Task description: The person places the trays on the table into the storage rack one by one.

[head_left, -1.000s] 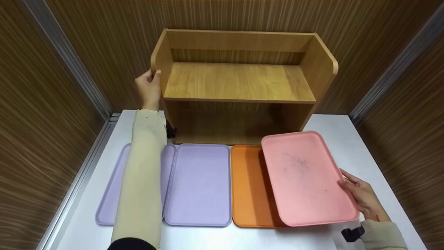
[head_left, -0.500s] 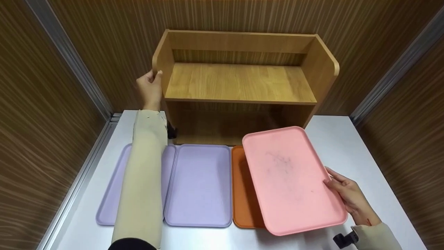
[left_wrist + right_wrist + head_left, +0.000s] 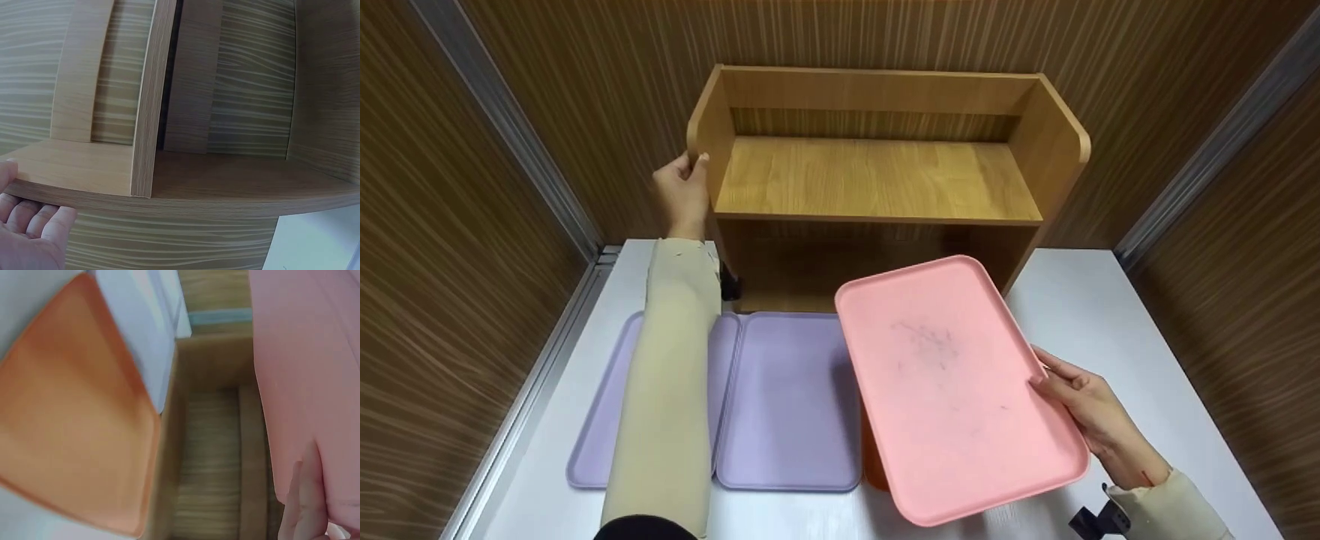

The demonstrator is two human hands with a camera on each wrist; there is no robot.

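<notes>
My left hand point(image 3: 682, 196) grips the front edge of the left side panel of a two-tier wooden desk shelf point(image 3: 877, 180). In the left wrist view, the thumb lies on one face of the panel and the curled fingers point(image 3: 39, 222) on the other. A pink tray point(image 3: 960, 405) with dark scuff marks is tilted in my right hand point(image 3: 1091, 412), which holds it by its right edge, thumb on top. From the right wrist view, fingers point(image 3: 309, 495) press the tray's underside. Beneath it lies an orange tray point(image 3: 73, 416), mostly hidden in the head view.
Two lilac trays, one in the middle point(image 3: 787, 405) and one at the left point(image 3: 604, 427) partly under my left sleeve, lie on the white table point(image 3: 1125, 322). Wood-patterned walls point(image 3: 1222, 165) enclose the table at the back and both sides.
The pink tray has moved left and toward me with my right hand, rising and tilting more, and now covers most of the orange tray. My left hand stays on the shelf.
</notes>
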